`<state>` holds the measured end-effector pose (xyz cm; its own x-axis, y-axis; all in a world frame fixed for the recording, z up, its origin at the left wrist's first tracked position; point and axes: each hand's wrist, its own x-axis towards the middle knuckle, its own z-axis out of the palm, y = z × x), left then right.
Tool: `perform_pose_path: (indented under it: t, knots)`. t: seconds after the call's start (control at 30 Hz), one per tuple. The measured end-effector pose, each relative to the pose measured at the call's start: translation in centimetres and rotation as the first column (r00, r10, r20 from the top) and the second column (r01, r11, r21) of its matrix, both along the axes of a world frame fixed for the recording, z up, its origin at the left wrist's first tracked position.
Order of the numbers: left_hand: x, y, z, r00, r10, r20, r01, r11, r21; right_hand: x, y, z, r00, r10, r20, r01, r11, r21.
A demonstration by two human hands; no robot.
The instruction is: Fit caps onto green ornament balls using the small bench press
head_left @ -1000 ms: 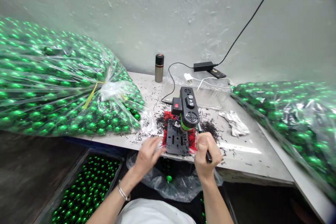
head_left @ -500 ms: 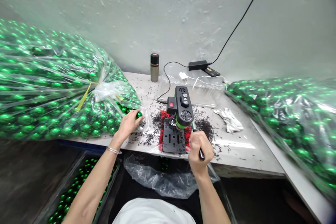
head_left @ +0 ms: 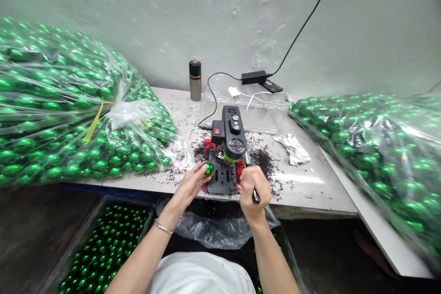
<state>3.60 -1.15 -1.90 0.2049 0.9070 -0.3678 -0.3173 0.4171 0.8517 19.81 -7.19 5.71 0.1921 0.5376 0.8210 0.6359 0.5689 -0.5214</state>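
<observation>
Between the fingertips of my left hand [head_left: 191, 183] is a shiny green ball [head_left: 209, 168], held over the left part of a slotted black base plate [head_left: 222, 185]. My right hand [head_left: 255, 189] is wrapped round the black-gripped lever handle [head_left: 256, 196] of a small bench press [head_left: 234, 131]. The press has a black head with two round vents, buttons and a red switch on its left box. Red material [head_left: 240, 172] shows around the plate. Small black scraps [head_left: 261, 161] lie thickly on both sides of the press.
A big clear bag of green balls [head_left: 51, 115] lies at left, another bag [head_left: 365, 147] at right. Behind are a bottle [head_left: 195, 81], a power adapter [head_left: 255, 77] with cables and a clear plastic tray [head_left: 263, 121]. White gloves [head_left: 294, 149] lie right. Below left stands a bin of green balls [head_left: 106, 243].
My left hand has moved from the left bag's opening rightward to the press, bringing a green ball. My right hand keeps its hold on the lever handle. The view has shifted slightly.
</observation>
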Motion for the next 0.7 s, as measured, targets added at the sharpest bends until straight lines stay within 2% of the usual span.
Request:
perform_pose_path:
  t: [0.13,0.23,0.3,0.4,0.47,0.57,0.7]
  knots:
    - [2.1,-0.1,-1.3,0.968,0.046,-0.246,0.021,0.965,0.262,0.1,0.0,0.0,1.000,0.011,0.025,-0.011,1.000,0.008]
    - [3.3,-0.3,-2.0,0.899,0.141,-0.415,0.080,0.879,0.471,0.2,-0.1,0.0,0.999,0.014,0.038,-0.014,1.000,-0.001]
    - [3.7,-0.5,-2.4,0.825,0.222,-0.519,0.123,0.826,0.550,0.3,-0.2,0.0,0.999,0.016,0.046,-0.016,1.000,-0.002]
    - [3.7,-0.8,-2.7,0.703,0.310,-0.640,0.219,0.762,0.609,0.4,-0.2,-0.1,0.998,0.015,0.056,-0.015,1.000,-0.003]
    - [3.6,-0.9,-2.8,0.653,0.335,-0.679,0.286,0.721,0.631,0.3,-0.3,-0.2,0.999,0.014,0.052,-0.014,1.000,0.000]
    - [3.4,-1.0,-2.9,0.627,0.343,-0.700,0.351,0.677,0.647,0.3,-0.3,-0.3,0.999,0.013,0.037,-0.013,1.000,0.001]
    - [3.5,-0.8,-3.0,0.627,0.335,-0.703,0.381,0.656,0.652,0.3,-0.3,-0.8,0.999,0.008,0.031,-0.009,1.000,0.027]
